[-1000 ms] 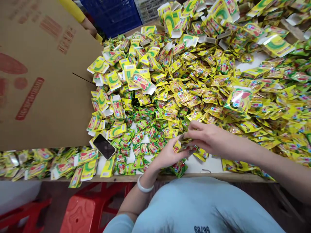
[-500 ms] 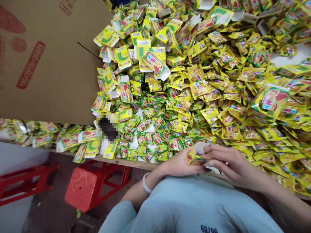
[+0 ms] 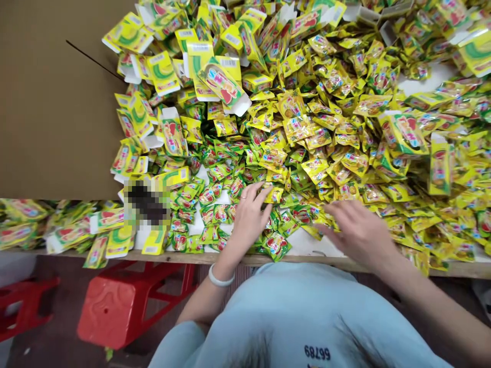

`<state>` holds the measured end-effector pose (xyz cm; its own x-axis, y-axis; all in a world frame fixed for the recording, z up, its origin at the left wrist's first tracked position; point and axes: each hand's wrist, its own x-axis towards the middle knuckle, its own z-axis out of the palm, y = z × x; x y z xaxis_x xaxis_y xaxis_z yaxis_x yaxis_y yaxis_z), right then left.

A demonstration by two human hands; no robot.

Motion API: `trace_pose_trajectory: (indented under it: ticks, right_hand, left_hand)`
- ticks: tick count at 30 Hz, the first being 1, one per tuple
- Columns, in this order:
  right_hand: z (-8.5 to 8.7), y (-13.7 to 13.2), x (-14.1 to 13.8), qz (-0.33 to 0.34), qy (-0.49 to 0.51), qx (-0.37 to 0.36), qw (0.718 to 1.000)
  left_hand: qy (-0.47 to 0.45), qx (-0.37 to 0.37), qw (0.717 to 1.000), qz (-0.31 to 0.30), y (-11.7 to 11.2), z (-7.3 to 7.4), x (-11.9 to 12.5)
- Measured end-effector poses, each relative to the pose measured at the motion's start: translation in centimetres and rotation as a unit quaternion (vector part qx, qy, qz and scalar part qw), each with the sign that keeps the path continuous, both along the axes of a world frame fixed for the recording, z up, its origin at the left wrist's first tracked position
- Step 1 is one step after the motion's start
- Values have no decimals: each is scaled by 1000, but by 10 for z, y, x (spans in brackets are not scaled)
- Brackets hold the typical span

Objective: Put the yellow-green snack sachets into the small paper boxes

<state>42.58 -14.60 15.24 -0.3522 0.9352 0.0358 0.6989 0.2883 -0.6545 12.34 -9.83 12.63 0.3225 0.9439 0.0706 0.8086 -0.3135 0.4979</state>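
Right of the cardboard box (image 3: 57, 112), we could pass a hand through the open air over the heaped packets (image 3: 299, 125); lower down they block us, with small cartons (image 3: 163, 74) piled just beside the box; well right of the box, a bare strip of white tabletop (image 3: 307, 242) lies between our left hand (image 3: 249, 212) and right hand (image 3: 358, 227).

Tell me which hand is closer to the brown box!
Left. The left hand is at the packets, to the right of the box; the right hand is farther right, over more packets.
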Motion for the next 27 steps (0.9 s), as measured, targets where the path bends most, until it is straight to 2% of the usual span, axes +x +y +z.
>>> trace_pose_trajectory:
  ticks: [3,6,9,12,15,19,23,27]
  right_hand:
    - [-25,-6,-54,10,-170,79,982]
    - [-37,-2,-79,-25,-220,89,971]
    - [-30,6,-77,-20,-156,82,984]
    - [-9,18,-65,3,-2,69,998]
    - [9,31,-62,67,108,22,992]
    - [17,48,-77,135,131,-45,981]
    - [19,56,-91,143,138,-113,974]
    - [21,55,-93,126,170,-135,968]
  left_hand:
    - [-78,10,997,20,1,0,-4]
    - [-157,3,985,76,0,5,-7]
    - [-247,-66,956,146,-4,8,-8]
    - [-296,-159,928,163,-8,10,-6]
    - [-302,-213,919,138,-10,17,-1]
    - [-291,-272,915,63,-11,36,1]
    - [-302,-333,893,-17,-17,52,-2]
    - [-289,-344,893,-18,-19,60,-2]
